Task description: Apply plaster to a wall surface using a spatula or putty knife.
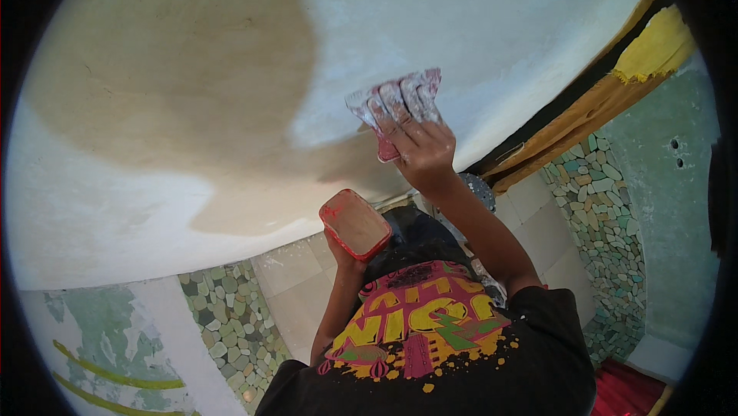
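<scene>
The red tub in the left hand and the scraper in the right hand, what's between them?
Nothing solid: in the head view only plastered wall shows behind the gap between the red tub and the scraper.

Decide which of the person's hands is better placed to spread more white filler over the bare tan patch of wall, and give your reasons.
Probably the right hand: it presses a pink scraper flat against the wall, at the edge of the white coat beside the tan patch. The left hand is off the wall, holding a red-rimmed tray.
</scene>
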The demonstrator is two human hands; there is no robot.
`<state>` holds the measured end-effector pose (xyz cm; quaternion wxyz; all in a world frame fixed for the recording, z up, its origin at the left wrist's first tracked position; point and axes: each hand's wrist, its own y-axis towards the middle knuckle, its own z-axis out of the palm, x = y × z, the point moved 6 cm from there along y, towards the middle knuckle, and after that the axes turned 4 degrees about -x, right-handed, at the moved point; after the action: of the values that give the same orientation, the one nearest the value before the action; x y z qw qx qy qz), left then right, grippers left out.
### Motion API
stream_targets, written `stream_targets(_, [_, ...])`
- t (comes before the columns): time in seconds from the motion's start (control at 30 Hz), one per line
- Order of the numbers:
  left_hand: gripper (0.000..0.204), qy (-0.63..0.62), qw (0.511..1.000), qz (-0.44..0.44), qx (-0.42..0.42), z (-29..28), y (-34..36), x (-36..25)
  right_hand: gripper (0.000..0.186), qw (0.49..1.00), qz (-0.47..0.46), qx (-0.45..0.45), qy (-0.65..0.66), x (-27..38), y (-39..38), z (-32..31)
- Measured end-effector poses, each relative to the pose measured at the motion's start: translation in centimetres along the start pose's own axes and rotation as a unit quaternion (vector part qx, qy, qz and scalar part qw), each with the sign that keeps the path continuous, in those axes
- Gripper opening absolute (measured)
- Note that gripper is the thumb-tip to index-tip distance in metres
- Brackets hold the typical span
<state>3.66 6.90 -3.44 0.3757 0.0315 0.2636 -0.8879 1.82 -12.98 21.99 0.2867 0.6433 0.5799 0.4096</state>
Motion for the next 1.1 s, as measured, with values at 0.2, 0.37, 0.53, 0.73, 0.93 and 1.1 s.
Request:
stream_targets(0.2, [0.064,0.0,1.0,0.005,-0.003,-0.9,0.1,-0.5,0.054,0.997,0.043,0.065,0.009,0.0,-4.3,0.8])
stream_targets(0.37, [0.064,-0.007,1.0,0.015,0.004,-0.5,-0.3,-0.5,0.057,0.992,0.097,0.082,0.02,-0.4,-4.2,-1.6])
stream_targets(0.53, [0.064,-0.006,1.0,0.026,-0.009,-0.7,-0.3,-0.4,0.05,0.961,0.164,-0.134,0.18,-2.6,2.1,-4.6])
stream_targets(0.73, [0.065,-0.02,0.999,0.012,0.025,0.3,-0.1,-0.3,0.047,0.992,0.117,-0.001,0.053,1.2,-0.3,-1.9])
stream_targets(0.93, [0.067,-0.013,0.999,-0.006,0.037,1.7,0.6,0.0,0.053,0.994,0.074,-0.007,0.084,0.7,0.5,-4.0])
stream_targets(1.1, [0.067,-0.017,0.999,-0.004,0.031,1.9,0.6,0.5,0.056,0.999,0.038,0.0,0.027,1.6,4.8,-4.7])
